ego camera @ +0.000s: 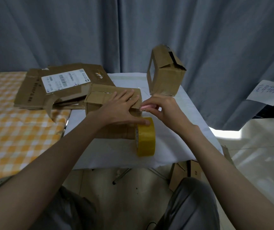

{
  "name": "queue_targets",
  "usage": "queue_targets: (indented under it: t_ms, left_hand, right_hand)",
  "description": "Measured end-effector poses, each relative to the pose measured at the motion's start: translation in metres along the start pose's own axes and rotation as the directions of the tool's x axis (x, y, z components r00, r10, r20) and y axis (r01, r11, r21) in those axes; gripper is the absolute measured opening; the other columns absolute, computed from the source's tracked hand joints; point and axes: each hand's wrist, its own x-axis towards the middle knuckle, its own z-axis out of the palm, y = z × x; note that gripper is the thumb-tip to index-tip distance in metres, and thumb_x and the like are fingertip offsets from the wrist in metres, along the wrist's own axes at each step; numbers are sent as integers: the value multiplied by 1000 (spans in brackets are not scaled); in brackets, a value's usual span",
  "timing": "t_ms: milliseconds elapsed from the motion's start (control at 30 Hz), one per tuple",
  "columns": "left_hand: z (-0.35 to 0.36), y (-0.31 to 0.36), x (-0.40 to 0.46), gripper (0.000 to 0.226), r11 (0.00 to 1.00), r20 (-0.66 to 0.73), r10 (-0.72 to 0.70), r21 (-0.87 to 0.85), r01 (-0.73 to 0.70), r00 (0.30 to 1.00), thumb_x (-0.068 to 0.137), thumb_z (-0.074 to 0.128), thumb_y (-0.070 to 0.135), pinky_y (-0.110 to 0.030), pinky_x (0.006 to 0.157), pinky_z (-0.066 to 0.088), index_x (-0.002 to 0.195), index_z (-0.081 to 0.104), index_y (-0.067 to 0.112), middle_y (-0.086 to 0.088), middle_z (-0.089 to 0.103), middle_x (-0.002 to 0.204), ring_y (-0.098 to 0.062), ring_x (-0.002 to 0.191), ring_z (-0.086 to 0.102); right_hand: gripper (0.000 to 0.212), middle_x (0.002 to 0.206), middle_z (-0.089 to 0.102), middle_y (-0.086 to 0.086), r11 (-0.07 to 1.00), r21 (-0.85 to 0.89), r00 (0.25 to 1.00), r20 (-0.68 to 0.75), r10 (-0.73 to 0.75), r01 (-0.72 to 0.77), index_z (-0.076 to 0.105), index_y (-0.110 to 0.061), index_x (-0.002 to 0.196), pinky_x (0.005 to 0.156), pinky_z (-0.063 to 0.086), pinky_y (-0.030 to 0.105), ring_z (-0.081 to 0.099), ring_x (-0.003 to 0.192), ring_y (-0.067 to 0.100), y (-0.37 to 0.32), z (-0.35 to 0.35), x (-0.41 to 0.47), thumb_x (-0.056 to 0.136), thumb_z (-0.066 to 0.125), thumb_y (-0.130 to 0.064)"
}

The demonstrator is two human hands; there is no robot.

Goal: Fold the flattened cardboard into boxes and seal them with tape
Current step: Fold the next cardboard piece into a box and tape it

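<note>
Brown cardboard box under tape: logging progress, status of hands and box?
Left hand flat on brown cardboard box. Right hand pinching at its right edge. Yellow tape roll against box front.

The box (99,100) under the left hand is matt brown corrugated cardboard with a glossy strip of clear tape along its top seam. The tape roll (145,138) is shiny translucent yellow plastic. The flattened cardboard (33,90) carries a smooth white paper label (65,79). The surface (182,130) wears matt white cloth; beside it lies an orange checked cloth (8,130). The curtain (83,30) is soft grey fabric.
</note>
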Motion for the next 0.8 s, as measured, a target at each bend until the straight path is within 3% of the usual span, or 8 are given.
queue_targets:
  t_ms: [133,500,600,667,733,800]
  left_hand:
    - [2,-3,2,131,1000,-11,7,-1,-7,1000,52,15,104,-47,120,-7,159,1,28,2,-9,166,-18,152,-10]
    - [-1,0,1,128,1000,10,-6,17,5,1000,58,23,102,-46,120,-6,159,-1,27,2,-10,166,-20,152,-9]
    - [-2,1,2,137,1000,19,-11,16,10,1000,47,14,106,-45,120,-7,159,-2,28,2,-11,166,-20,152,-10]
    - [-2,0,2,139,1000,22,-11,2,11,1000,45,13,107,-45,120,-8,158,-2,29,3,-12,166,-20,152,-10]
    - [-2,0,2,140,1000,25,-11,-1,11,1000,43,11,108,-45,120,-8,158,-3,29,3,-12,166,-19,152,-11]
    - [-1,0,2,138,1000,27,-15,0,15,1000,45,13,107,-45,120,-9,158,-4,30,4,-13,165,-19,152,-12]
  right_hand:
    - [15,93,71,-2,1000,1,1000,12,5,-5,77,-17,102,73,51,25,60,79,7,-1,3,1,91,69,-26]
    - [15,92,68,-4,998,-24,998,37,56,-55,76,-19,100,74,50,21,59,81,6,9,-7,-10,92,69,-29]
    - [10,92,67,-7,972,-78,974,28,226,-223,73,-25,96,72,51,29,60,81,8,29,-9,-29,91,70,-33]
    - [3,91,65,-7,896,-193,910,36,414,-400,70,-30,91,71,52,37,62,84,14,42,-2,-42,90,70,-27]
    - [11,92,67,-5,808,-263,825,71,561,-527,70,-30,89,69,48,34,63,89,20,48,8,-51,88,68,-20]
    - [10,97,70,0,764,-296,784,76,617,-573,75,-26,91,71,45,33,62,95,26,48,17,-52,87,68,-20]
